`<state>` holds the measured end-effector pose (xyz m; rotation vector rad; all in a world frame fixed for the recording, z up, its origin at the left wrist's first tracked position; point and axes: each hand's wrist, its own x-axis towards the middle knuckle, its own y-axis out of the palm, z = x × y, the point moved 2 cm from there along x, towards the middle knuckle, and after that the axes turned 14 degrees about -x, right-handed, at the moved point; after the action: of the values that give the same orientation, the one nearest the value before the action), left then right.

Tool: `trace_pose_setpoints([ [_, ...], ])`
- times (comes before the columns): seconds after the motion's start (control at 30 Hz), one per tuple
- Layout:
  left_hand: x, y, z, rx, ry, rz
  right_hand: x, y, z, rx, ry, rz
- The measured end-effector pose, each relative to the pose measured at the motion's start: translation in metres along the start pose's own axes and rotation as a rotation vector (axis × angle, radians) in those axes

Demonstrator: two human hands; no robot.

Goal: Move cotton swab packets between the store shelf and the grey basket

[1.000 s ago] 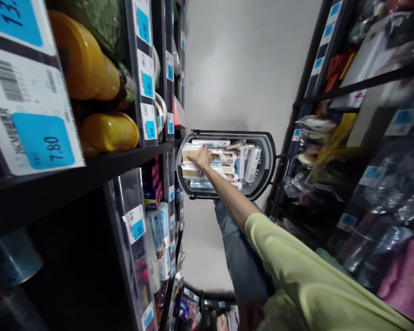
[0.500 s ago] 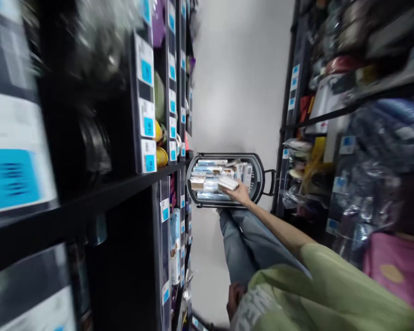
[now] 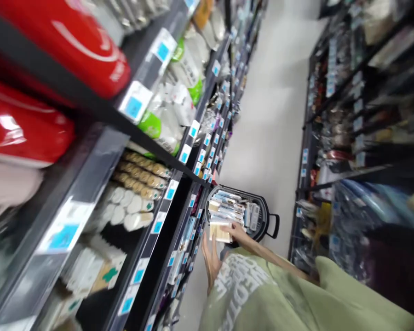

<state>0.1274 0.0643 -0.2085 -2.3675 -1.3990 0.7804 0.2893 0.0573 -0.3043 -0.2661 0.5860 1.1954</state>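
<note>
My right hand (image 3: 235,230) grips a flat cream-coloured box (image 3: 219,231) at its right side, with the fingers lying over its face. Just below the box is my left hand (image 3: 210,262), fingers stretched and apart. Its fingertips come up to the lower left edge of the box; whether they touch it I cannot tell. Beneath and beyond the box stands a dark shopping basket (image 3: 264,204), filled with white and pale blue packets (image 3: 227,209). Some white boxes (image 3: 254,216) lie at the basket's right end. The printing on them is too small to read.
Black shelving with price labels (image 3: 133,106) runs close along the left, stocked with red packs (image 3: 89,46) and white-and-green bags (image 3: 184,69). More shelves (image 3: 338,151) line the right side. Between them stretches a pale floor (image 3: 267,124). The basket's handle (image 3: 273,226) sticks out to the right.
The right hand has brought the box from over the basket toward my body. My left hand has risen from beside my body to the box. The view has tilted, showing more of the left shelves.
</note>
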Motion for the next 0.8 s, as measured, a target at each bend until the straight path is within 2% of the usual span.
trace_pose_setpoints([
  [0.13,-0.019,0.000,-0.011,0.010,0.097,-0.137,-0.029,0.028,0.038,-0.101,-0.089,0.337],
  [0.27,-0.042,-0.018,-0.015,-0.004,0.114,-0.280,-0.053,0.037,0.066,-0.115,-0.059,0.506],
  [0.33,-0.053,-0.030,-0.014,-0.127,0.138,-0.346,-0.065,0.040,0.077,-0.112,-0.077,0.602],
  [0.4,-0.060,-0.041,-0.009,-0.279,0.162,-0.392,-0.074,0.043,0.084,-0.140,-0.165,0.663],
  [0.5,-0.069,-0.053,0.002,-0.527,0.142,-0.407,-0.082,0.050,0.084,-0.247,-0.329,0.674],
  [0.6,-0.077,-0.058,0.012,-0.798,0.083,-0.401,-0.084,0.059,0.075,-0.393,-0.425,0.584],
  [0.7,-0.087,-0.061,0.016,-0.966,0.037,-0.461,-0.085,0.069,0.071,-0.466,-0.494,0.492],
  [0.8,-0.094,-0.061,0.019,-1.071,-0.003,-0.548,-0.091,0.078,0.077,-0.498,-0.553,0.484],
])
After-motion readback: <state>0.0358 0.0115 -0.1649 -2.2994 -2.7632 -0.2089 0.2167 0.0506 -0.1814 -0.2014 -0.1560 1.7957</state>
